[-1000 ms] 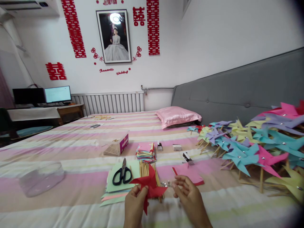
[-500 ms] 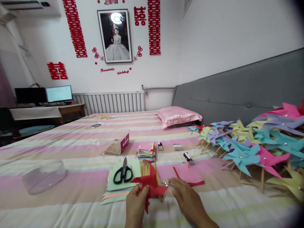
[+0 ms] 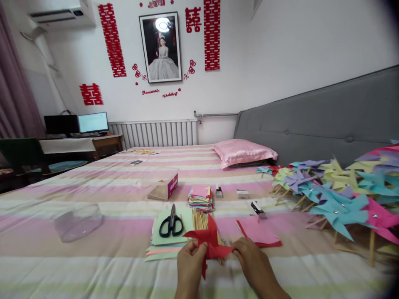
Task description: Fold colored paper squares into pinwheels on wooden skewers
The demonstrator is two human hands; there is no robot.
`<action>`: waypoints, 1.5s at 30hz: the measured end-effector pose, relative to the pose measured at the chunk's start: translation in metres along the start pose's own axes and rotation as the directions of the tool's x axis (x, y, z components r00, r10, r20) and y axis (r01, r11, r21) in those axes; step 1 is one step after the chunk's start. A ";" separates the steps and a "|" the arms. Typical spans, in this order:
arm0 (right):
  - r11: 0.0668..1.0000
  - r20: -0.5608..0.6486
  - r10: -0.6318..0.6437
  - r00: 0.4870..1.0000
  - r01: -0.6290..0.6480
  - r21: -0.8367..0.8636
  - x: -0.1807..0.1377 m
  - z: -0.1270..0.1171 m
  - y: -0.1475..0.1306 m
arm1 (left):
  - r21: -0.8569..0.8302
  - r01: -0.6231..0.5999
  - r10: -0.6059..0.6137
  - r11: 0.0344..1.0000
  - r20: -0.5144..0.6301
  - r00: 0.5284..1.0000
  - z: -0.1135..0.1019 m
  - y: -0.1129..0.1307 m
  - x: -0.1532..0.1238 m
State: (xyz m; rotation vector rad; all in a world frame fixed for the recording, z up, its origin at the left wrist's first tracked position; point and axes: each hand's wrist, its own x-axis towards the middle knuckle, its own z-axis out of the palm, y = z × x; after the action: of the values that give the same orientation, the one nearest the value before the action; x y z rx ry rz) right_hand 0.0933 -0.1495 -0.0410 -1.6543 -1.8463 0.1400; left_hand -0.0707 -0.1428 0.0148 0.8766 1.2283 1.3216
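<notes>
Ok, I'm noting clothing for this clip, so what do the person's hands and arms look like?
The left hand and right hand are bare, without gloves. No sleeve, watch or bracelet shows on the visible arms. I can't tell about rings.

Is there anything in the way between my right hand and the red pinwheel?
Nothing visible. Your right hand is right at the tip of one blade of the red pinwheel, which your left hand holds. The wooden sticks show behind it and the scissors lie to its left; neither comes between.
</notes>
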 end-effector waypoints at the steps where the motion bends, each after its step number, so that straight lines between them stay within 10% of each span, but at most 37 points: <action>1: 1.000 -0.002 0.007 1.000 -0.007 -0.001 0.000 0.001 0.001 | -0.004 -0.001 0.001 1.000 -0.002 1.000 0.000 0.000 0.000; 45: 0.951 -0.029 0.305 0.952 -0.306 -0.039 0.002 -0.027 0.006 | 0.187 -0.016 0.004 0.982 0.065 0.998 -0.003 -0.007 0.015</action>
State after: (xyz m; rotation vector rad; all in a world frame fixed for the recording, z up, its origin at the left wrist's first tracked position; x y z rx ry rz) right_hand 0.1126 -0.1557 -0.0220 -1.9564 -1.5750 0.2123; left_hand -0.0742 -0.1297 0.0054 1.0523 1.3141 1.1898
